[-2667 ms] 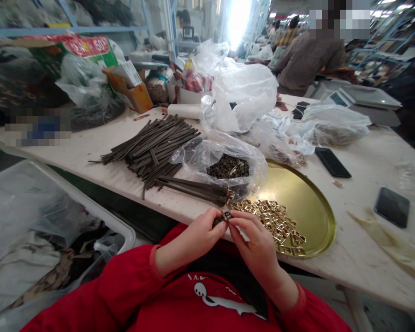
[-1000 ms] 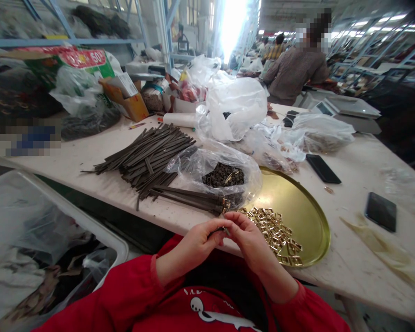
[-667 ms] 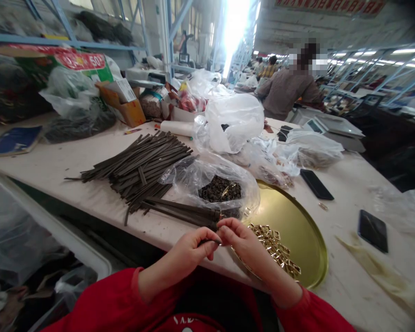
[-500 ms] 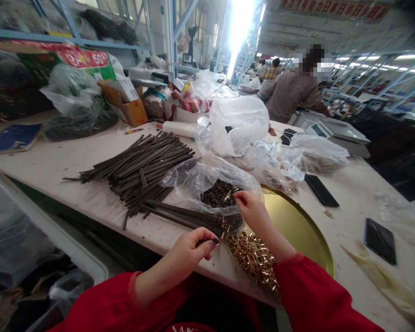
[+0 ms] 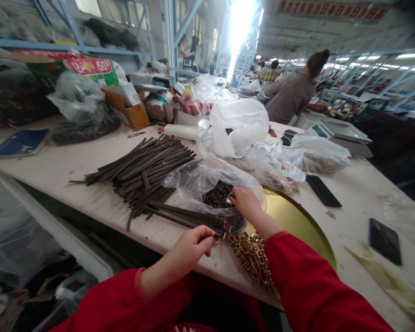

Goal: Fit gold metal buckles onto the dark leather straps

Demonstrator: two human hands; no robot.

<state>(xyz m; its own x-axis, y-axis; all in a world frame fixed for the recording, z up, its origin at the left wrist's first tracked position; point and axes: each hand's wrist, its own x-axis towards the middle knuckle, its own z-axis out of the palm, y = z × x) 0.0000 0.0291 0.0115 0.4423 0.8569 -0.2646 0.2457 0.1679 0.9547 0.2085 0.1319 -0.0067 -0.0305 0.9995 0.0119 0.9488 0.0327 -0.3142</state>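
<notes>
Dark strip (image 5: 215,236): clenched in left hand (image 5: 180,253) fingers, near surface (image 5: 100,157) edge. Mostly hidden; visible bit runs 9-to-3, tip at 3 o'clock. Right hand (image 5: 248,204) moved off it, now at dark pieces (image 5: 214,194) in bag (image 5: 188,184), 1 o'clock; can't tell if fingers grasp. Tray (image 5: 297,221): 2 o'clock.

Head-height view, forward and down.
</notes>
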